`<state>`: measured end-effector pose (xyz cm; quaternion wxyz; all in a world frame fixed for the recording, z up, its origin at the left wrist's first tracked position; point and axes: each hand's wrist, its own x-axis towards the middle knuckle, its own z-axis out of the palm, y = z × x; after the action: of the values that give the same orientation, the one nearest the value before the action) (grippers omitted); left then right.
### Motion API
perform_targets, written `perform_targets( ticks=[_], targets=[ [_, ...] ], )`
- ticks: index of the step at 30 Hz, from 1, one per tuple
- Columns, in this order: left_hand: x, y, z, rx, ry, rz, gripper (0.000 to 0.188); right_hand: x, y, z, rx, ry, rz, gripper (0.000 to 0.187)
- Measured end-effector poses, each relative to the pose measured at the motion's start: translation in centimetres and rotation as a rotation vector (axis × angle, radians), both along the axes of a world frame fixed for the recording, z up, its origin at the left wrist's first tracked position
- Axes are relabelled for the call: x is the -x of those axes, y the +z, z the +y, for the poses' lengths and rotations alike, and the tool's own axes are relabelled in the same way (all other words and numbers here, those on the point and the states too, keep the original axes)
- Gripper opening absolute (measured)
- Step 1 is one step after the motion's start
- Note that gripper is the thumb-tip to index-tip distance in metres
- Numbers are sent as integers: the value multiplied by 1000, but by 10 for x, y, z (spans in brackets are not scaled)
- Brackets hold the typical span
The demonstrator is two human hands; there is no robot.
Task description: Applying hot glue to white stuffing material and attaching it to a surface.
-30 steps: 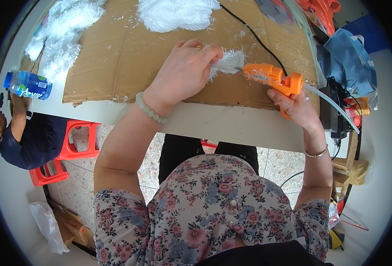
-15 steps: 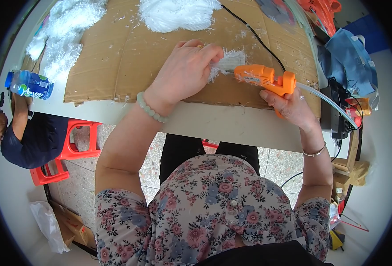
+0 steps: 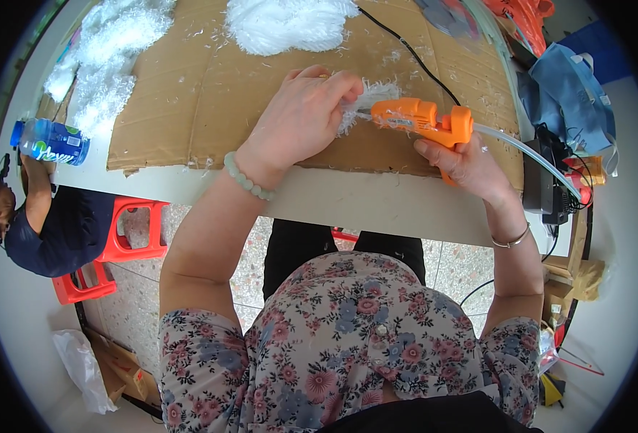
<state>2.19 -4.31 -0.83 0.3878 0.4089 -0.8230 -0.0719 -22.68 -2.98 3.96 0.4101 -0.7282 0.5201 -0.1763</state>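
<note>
My right hand (image 3: 465, 166) is wrapped round the handle of an orange hot glue gun (image 3: 405, 112), with a clear glue stick (image 3: 525, 150) running out of its back. The nozzle points left at a white fringed piece (image 3: 385, 92) that lies on the cardboard. My left hand (image 3: 301, 112) has its fingers bent and pressed down on the left part of that piece. The fingers cover much of it, and the nozzle's very tip is hard to make out among the white strands.
Cardboard (image 3: 211, 108) covers the tabletop. White fluffy heaps lie at the back (image 3: 286, 22) and far left (image 3: 113, 65). A black cord (image 3: 409, 49) crosses the board. A blue-labelled bottle (image 3: 52, 141) stands at the left edge, near another person (image 3: 55, 224). A blue bag (image 3: 571, 97) sits right.
My right hand has shifted the glue gun a little to the left, bringing its nozzle nearer my left fingers. My left hand stays on the white fringed piece.
</note>
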Motion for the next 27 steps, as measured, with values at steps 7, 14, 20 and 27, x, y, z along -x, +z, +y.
perform_targets(
  ticks=[7, 14, 20, 27],
  targets=[
    [2, 3, 0, -9, -33, 5, 23, 18, 0, 1, -7, -84, -293, 20],
    [12, 8, 7, 41, 56, -134, 31, 22, -4, -11, 78, -255, -606, 30],
    [21, 16, 10, 133, 87, -223, 29, 11, -9, -36, -33, -352, -905, 25],
    [31, 19, 16, 301, 93, -408, 23, -5, -19, -63, -195, -468, -1125, 25]
  ],
)
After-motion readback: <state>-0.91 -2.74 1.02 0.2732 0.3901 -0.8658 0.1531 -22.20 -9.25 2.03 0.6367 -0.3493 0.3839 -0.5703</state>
